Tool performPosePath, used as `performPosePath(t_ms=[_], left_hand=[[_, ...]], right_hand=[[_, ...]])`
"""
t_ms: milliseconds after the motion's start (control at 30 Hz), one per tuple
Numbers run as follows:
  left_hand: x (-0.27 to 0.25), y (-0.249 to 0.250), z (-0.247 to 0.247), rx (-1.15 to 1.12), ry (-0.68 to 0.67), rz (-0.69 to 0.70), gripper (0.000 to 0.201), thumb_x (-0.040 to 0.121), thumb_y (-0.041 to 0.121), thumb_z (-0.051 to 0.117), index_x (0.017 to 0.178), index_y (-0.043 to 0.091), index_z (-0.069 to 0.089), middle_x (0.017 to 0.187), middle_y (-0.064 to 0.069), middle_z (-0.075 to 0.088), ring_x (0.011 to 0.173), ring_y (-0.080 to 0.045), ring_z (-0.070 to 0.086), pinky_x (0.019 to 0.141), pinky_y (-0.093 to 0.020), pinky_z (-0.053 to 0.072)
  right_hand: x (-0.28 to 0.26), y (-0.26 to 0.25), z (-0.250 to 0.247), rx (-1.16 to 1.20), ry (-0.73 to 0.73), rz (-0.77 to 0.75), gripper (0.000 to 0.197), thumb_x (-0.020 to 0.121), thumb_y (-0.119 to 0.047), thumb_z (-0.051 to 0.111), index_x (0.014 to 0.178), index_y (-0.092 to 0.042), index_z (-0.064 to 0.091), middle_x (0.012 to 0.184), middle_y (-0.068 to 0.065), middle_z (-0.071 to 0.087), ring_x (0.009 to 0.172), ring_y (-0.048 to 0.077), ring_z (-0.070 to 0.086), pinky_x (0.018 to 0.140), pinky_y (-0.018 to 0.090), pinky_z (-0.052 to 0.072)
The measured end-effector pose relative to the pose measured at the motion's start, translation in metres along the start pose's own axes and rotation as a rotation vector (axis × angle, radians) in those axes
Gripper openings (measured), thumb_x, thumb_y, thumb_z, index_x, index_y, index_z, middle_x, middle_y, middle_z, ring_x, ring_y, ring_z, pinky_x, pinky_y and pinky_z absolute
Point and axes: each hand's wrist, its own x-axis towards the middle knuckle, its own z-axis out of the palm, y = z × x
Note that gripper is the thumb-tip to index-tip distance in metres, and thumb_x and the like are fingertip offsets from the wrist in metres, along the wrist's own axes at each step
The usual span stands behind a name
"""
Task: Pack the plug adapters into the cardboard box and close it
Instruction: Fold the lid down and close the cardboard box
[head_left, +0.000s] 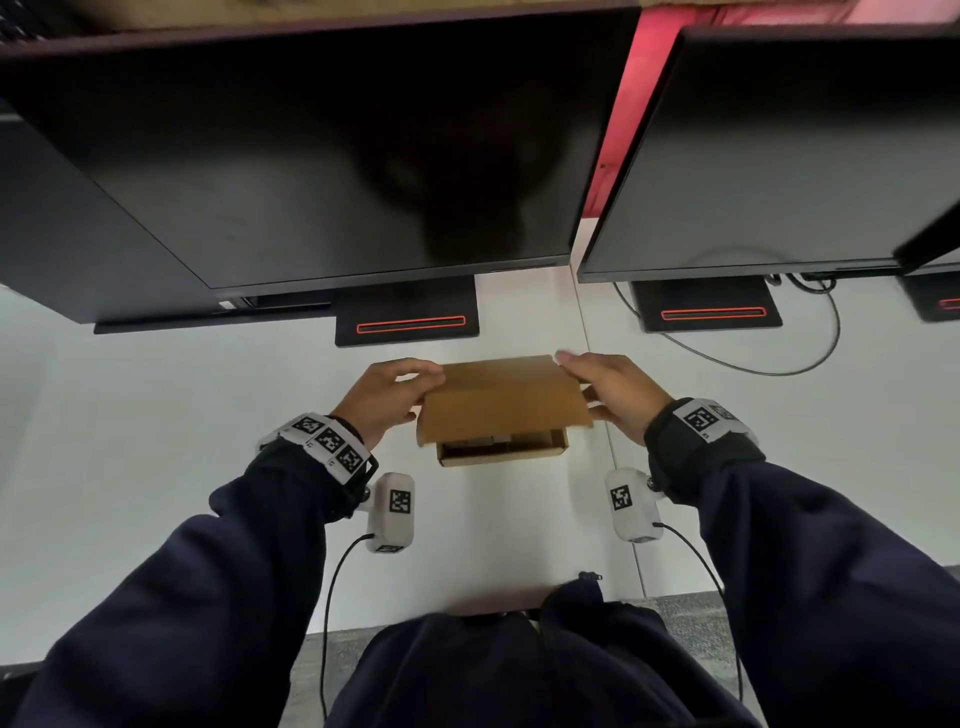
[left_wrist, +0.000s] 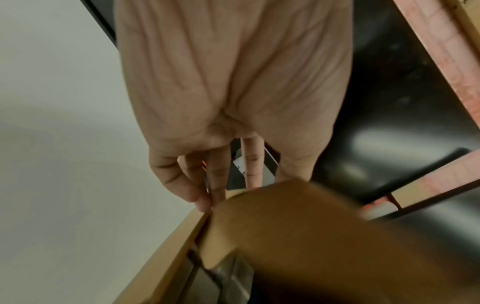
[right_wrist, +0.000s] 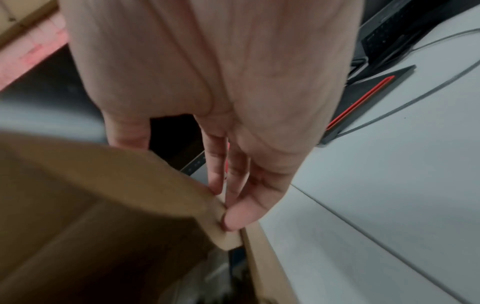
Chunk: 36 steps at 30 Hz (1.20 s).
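A shallow brown cardboard box (head_left: 501, 453) sits on the white desk, its lid (head_left: 504, 400) tilted down over it and leaving a gap at the near side. Pale, bagged plug adapters (head_left: 491, 440) show dimly through that gap and in the left wrist view (left_wrist: 228, 275). My left hand (head_left: 387, 395) holds the lid's left edge, thumb on top and fingers along the side flap (left_wrist: 221, 232). My right hand (head_left: 610, 389) holds the lid's right edge, fingertips pinching the side flap (right_wrist: 223, 228) by the box wall (right_wrist: 262, 257).
Two dark monitors (head_left: 332, 156) (head_left: 779, 156) hang over the back of the desk (head_left: 156, 441), their black stands (head_left: 408, 319) (head_left: 709, 306) just behind the box. A grey cable (head_left: 826, 338) loops at the right. A seam in the desk (head_left: 623, 493) runs past the box's right side.
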Motion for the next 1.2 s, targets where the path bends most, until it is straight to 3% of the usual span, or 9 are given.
performPosePath(t_ms=[167,267,333,500,633,800,900,1000,1200], left_hand=[[0.006,-0.011,0.013,0.106,0.064,0.058,0.043,0.086,0.021,0.08,0.126,0.024,0.065,0.107,-0.005,0.075,0.097,-0.021,0.069,0.079,-0.032,0.054],[0.009,-0.013,0.017,0.165,0.118,0.059,0.049,0.084,0.026,0.082,0.127,0.03,0.058,0.096,-0.003,0.075,0.094,-0.022,0.071,0.084,-0.041,0.059],[0.011,-0.018,0.021,0.146,0.12,0.004,0.053,0.085,0.019,0.081,0.132,0.024,0.056,0.092,-0.008,0.076,0.09,-0.027,0.075,0.085,-0.045,0.062],[0.013,-0.028,0.027,0.035,0.181,-0.12,0.047,0.084,0.011,0.081,0.127,0.011,0.062,0.093,-0.018,0.077,0.079,-0.032,0.078,0.076,-0.045,0.066],[0.007,-0.036,0.034,0.213,0.241,-0.209,0.036,0.085,0.039,0.078,0.113,0.019,0.065,0.096,-0.011,0.076,0.079,-0.023,0.076,0.067,-0.038,0.066],[-0.003,-0.04,0.042,0.168,0.122,-0.33,0.048,0.087,0.059,0.068,0.098,0.012,0.071,0.094,-0.005,0.077,0.084,-0.022,0.077,0.07,-0.042,0.066],[-0.007,-0.053,0.041,0.078,-0.026,-0.359,0.044,0.088,0.042,0.076,0.105,0.002,0.072,0.106,-0.01,0.076,0.093,-0.03,0.077,0.078,-0.044,0.065],[-0.008,-0.066,0.041,-0.064,-0.087,-0.392,0.042,0.09,0.028,0.077,0.11,-0.008,0.069,0.114,-0.021,0.076,0.096,-0.036,0.077,0.09,-0.049,0.062],[-0.009,-0.064,0.045,-0.192,-0.106,-0.406,0.043,0.096,0.021,0.07,0.115,-0.017,0.063,0.119,-0.026,0.072,0.098,-0.033,0.074,0.083,-0.042,0.063]], right_hand=[[0.005,0.015,0.005,-0.185,0.02,-0.061,0.05,0.088,-0.036,0.074,0.133,-0.02,0.059,0.105,0.003,0.067,0.092,0.013,0.068,0.066,0.019,0.053],[0.005,0.027,0.005,-0.194,0.031,-0.062,0.051,0.09,-0.039,0.072,0.136,-0.027,0.055,0.102,0.013,0.066,0.094,0.025,0.069,0.079,0.034,0.061],[0.006,0.033,0.006,-0.201,0.016,-0.037,0.046,0.091,-0.039,0.07,0.134,-0.03,0.055,0.104,0.019,0.066,0.097,0.031,0.069,0.084,0.042,0.061],[0.007,0.041,0.004,-0.157,-0.005,-0.021,0.04,0.091,-0.034,0.069,0.128,-0.038,0.056,0.104,0.024,0.067,0.095,0.033,0.071,0.078,0.039,0.064],[0.011,0.05,0.006,-0.286,0.018,-0.011,0.038,0.095,-0.03,0.061,0.129,-0.042,0.046,0.093,0.019,0.072,0.085,0.032,0.073,0.075,0.039,0.064],[0.012,0.059,0.01,-0.205,0.055,0.133,0.028,0.097,-0.037,0.059,0.113,-0.015,0.057,0.092,0.015,0.074,0.083,0.031,0.075,0.075,0.043,0.064],[0.009,0.064,0.007,-0.108,0.033,0.18,0.038,0.096,-0.04,0.062,0.1,-0.003,0.065,0.094,0.019,0.076,0.082,0.034,0.076,0.078,0.047,0.063],[0.006,0.068,0.003,0.023,-0.033,0.205,0.032,0.096,-0.031,0.066,0.101,0.0,0.068,0.097,0.02,0.076,0.084,0.035,0.077,0.085,0.049,0.061],[0.004,0.07,-0.001,0.089,-0.108,0.244,0.033,0.095,-0.027,0.068,0.106,0.004,0.07,0.1,0.02,0.077,0.088,0.033,0.077,0.085,0.044,0.062]])
